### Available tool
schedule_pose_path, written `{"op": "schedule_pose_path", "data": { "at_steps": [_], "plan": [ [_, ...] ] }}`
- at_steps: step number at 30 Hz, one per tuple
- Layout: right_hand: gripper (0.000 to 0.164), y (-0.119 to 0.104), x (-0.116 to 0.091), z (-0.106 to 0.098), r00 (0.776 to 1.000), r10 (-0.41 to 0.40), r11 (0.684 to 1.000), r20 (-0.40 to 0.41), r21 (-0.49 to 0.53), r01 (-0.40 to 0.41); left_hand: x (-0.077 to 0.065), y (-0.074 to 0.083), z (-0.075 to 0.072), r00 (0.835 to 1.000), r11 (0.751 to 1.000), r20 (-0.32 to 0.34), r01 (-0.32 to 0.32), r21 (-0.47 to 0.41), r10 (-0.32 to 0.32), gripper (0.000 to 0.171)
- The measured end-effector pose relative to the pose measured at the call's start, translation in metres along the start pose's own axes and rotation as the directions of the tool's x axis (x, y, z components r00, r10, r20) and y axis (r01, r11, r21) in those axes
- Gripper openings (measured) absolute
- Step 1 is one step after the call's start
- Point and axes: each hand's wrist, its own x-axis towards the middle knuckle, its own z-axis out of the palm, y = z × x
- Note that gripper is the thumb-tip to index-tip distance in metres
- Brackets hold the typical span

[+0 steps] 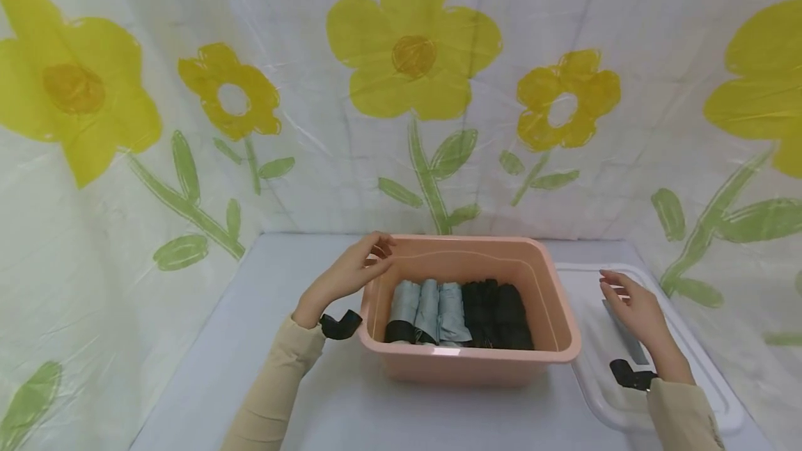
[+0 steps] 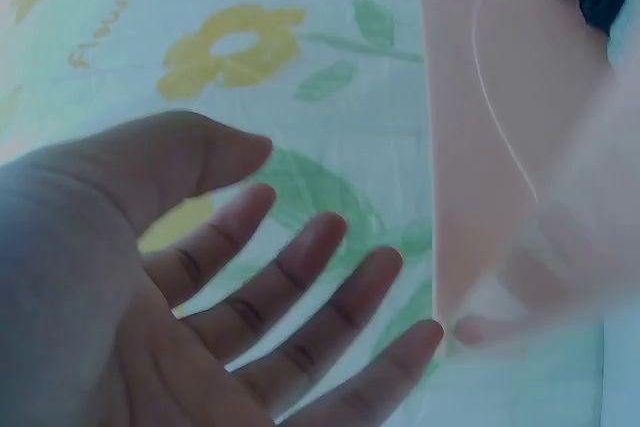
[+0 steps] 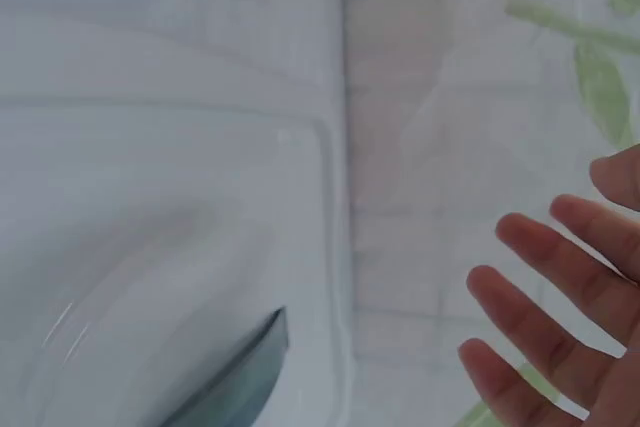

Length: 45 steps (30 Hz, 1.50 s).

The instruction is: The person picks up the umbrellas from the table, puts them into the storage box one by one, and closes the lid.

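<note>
A pink plastic bin [image 1: 451, 367] stands on the table, holding several rolled light blue cloths [image 1: 428, 308] on its left side and black rolled cloths [image 1: 498, 315] on its right. My left hand [image 1: 356, 270] is at the bin's back left corner, fingers loosely bent and gripping nothing; whether it touches the rim I cannot tell. Over a white lid [image 1: 601, 395] to the right, my right hand [image 1: 635, 308] hovers with relaxed, spread fingers. Partly under that hand, a flat grey strip [image 1: 633, 343] with a pointed end lies on the lid.
The pale table [image 1: 250, 339] backs onto a white curtain [image 1: 301, 159] printed with yellow flowers. The curtain also runs along both sides. Beside the bin's right wall, the lid reaches toward the table's right edge.
</note>
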Motion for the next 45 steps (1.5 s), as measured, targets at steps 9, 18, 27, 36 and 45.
{"op": "schedule_pose_path", "data": {
  "at_steps": [9,18,27,36,45],
  "plan": [
    [0.033,0.025,-0.023,0.003,0.998,0.052,0.997,0.028,-0.056,-0.051,-0.017,-0.013,0.007,0.998,1.0,-0.065,-0.014,-0.006,0.013,0.034],
    [0.041,0.039,-0.043,0.007,0.986,0.114,0.977,0.122,-0.196,-0.088,-0.031,-0.029,0.023,0.995,0.998,-0.079,-0.061,-0.004,0.06,0.05],
    [0.061,0.048,-0.05,0.011,0.924,0.271,0.941,0.268,-0.274,-0.197,-0.038,-0.037,0.039,0.994,0.997,-0.101,0.037,-0.065,-0.044,0.062],
    [0.062,0.053,-0.054,0.016,0.913,0.309,0.926,0.266,-0.302,-0.225,-0.043,-0.025,0.04,0.993,0.987,-0.091,-0.087,-0.138,0.075,0.056],
    [0.051,0.058,-0.047,0.014,0.936,0.259,0.925,0.237,-0.339,-0.17,-0.041,-0.033,0.053,0.937,0.933,-0.262,-0.291,-0.214,0.232,0.048]
  ]
}}
